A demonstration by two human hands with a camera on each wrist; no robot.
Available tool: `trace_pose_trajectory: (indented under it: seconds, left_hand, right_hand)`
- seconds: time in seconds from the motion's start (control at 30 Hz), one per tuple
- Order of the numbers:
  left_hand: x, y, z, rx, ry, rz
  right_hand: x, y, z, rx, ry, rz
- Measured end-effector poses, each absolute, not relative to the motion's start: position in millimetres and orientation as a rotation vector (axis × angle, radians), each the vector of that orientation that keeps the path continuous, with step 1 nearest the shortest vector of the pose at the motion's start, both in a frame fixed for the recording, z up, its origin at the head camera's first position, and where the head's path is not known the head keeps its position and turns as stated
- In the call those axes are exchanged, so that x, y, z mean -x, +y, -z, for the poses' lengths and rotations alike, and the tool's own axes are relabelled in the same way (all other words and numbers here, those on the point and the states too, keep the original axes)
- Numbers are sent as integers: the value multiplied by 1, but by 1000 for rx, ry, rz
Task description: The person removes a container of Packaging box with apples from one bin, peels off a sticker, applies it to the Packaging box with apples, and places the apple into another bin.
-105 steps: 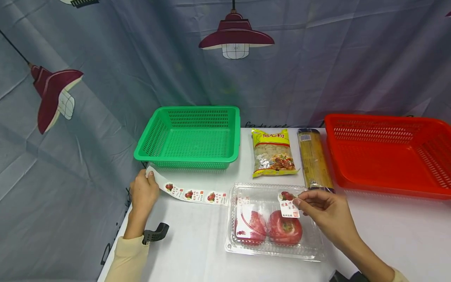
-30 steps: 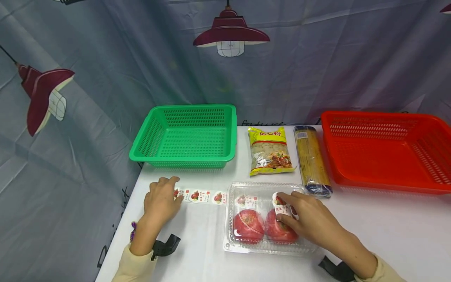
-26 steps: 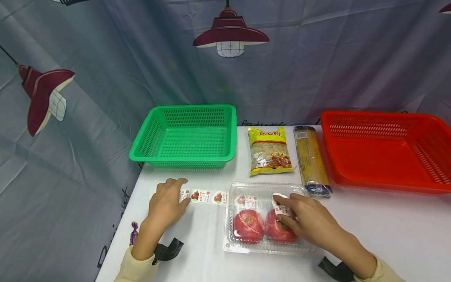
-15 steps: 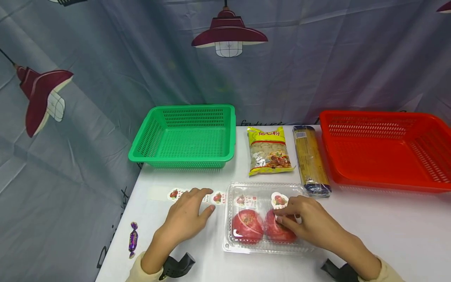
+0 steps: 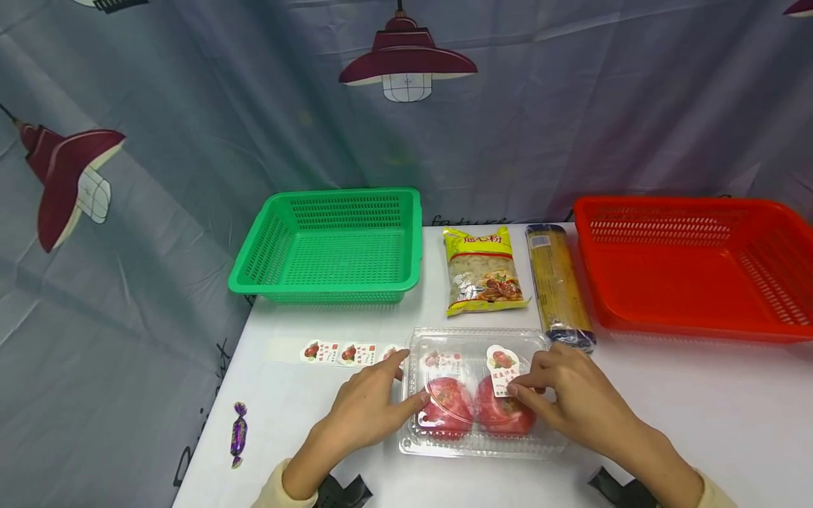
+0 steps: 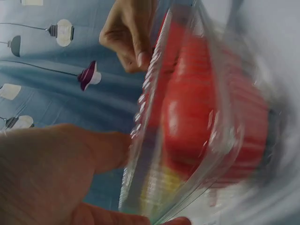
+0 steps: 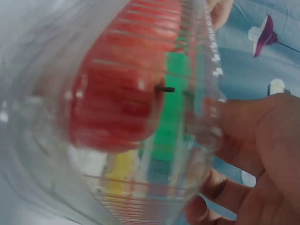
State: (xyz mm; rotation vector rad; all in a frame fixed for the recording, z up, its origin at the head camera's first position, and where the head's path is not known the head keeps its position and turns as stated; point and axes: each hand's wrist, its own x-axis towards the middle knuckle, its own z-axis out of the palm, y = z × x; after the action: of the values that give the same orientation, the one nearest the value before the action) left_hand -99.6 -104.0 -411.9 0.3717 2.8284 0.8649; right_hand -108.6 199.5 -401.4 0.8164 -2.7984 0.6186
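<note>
A clear plastic clamshell box (image 5: 473, 447) with two red apples (image 5: 508, 415) inside lies closed on the white table. My right hand (image 5: 578, 391) pinches the lower right edge of an apple sticker (image 5: 499, 361) over the right half of the lid. Farther left, another label shows at the lid's upper left. My left hand (image 5: 371, 409) is at the box's left edge, thumb and forefinger spread, the thumb overlapping the lid. Beneath its fingertips ends a strip of stickers (image 5: 327, 351) on backing paper. In the left wrist view the right hand (image 6: 133, 35) appears just above the lid.
Behind the box lie a yellow bag of pasta (image 5: 485, 271) and a long pack of noodles (image 5: 559, 286). A green basket (image 5: 324, 291) stands at back left, a red basket (image 5: 692, 328) at back right. A purple wrapped candy (image 5: 238, 435) lies near the left table edge.
My left hand has let go of the sticker strip's end and moved right to the box. The strip now lies flat. My right hand has lowered the sticker onto the lid, fingers sliding to its lower edge.
</note>
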Motion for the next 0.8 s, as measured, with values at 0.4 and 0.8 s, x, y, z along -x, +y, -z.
trace_pose_trajectory:
  seconds: [0.4, 0.8]
  left_hand:
    - [100, -102, 416, -380, 2752, -1033]
    - [97, -103, 423, -363, 2637, -1226]
  right_hand:
    - [123, 203, 406, -797, -2781, -415]
    - [128, 200, 410, -866, -2746, -407]
